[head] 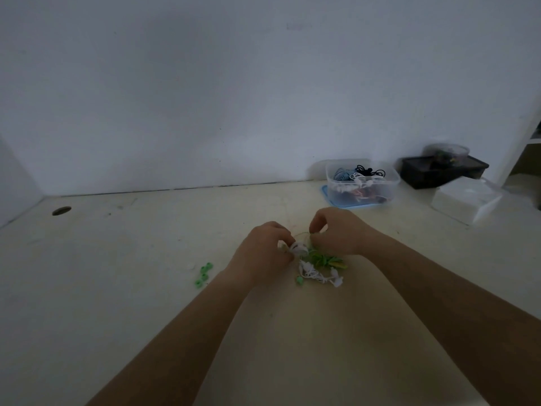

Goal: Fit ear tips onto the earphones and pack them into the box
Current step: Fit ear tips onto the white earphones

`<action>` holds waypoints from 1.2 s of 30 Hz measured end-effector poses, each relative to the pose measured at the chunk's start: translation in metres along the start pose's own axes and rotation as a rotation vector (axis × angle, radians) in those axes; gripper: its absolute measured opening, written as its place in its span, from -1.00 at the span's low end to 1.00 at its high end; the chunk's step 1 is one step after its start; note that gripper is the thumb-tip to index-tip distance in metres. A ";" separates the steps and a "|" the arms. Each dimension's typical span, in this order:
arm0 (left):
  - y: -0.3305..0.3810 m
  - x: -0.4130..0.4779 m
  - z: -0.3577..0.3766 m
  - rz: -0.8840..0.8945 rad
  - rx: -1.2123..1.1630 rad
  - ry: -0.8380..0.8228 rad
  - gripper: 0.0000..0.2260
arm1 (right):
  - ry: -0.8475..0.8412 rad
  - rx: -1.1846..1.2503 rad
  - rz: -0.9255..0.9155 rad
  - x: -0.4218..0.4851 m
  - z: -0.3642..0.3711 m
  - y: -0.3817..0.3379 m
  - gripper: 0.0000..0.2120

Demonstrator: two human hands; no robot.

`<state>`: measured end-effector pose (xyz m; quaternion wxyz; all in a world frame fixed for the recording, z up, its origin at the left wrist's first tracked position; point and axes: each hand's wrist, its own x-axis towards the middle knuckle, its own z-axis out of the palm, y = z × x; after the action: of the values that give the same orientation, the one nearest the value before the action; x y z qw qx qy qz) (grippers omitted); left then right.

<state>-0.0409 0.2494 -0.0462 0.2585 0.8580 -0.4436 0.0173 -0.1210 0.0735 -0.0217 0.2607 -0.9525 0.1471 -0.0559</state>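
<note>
My left hand point(263, 253) grips a white earphone piece point(297, 248) at its fingertips. My right hand point(336, 230) pinches a thin green cable point(303, 233) just beside it. Under the hands lies a tangle of green earphones point(325, 259) and white earphones point(319, 275) on the table. Several loose green ear tips point(203, 275) lie to the left of my left forearm, and one more green ear tip point(299, 279) sits by the white cable. A clear plastic box point(363, 183) with several coiled earphones stands at the back right.
The box stands on a blue lid point(326, 193). A white carton point(465, 200) and a black tray point(442, 171) with a clear tub point(448, 150) stand at the far right. A cable hole point(61, 210) is in the table at the back left. A white wall rises behind.
</note>
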 end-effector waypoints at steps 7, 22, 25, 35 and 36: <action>-0.005 -0.007 0.000 -0.055 -0.057 0.010 -0.84 | -0.167 0.196 0.016 -0.006 -0.009 0.006 -0.75; -0.003 -0.015 -0.006 -0.058 -0.120 0.003 -0.81 | -0.042 0.388 0.087 -0.011 -0.022 0.003 -0.83; -0.003 -0.016 -0.006 -0.042 -0.132 -0.016 -0.79 | 0.028 0.480 0.086 -0.009 -0.030 -0.005 -0.82; 0.006 -0.023 -0.032 -0.364 -1.052 0.044 -0.67 | -0.006 0.691 0.013 -0.012 -0.035 -0.061 -0.84; 0.007 -0.026 -0.037 -0.378 -1.206 0.014 -0.70 | -0.015 0.702 0.004 -0.013 -0.033 -0.065 -0.83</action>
<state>-0.0546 0.2828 -0.0175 0.6981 0.6248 -0.2143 -0.2763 -0.1233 0.1149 0.0397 0.5734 -0.8050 0.1189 -0.0953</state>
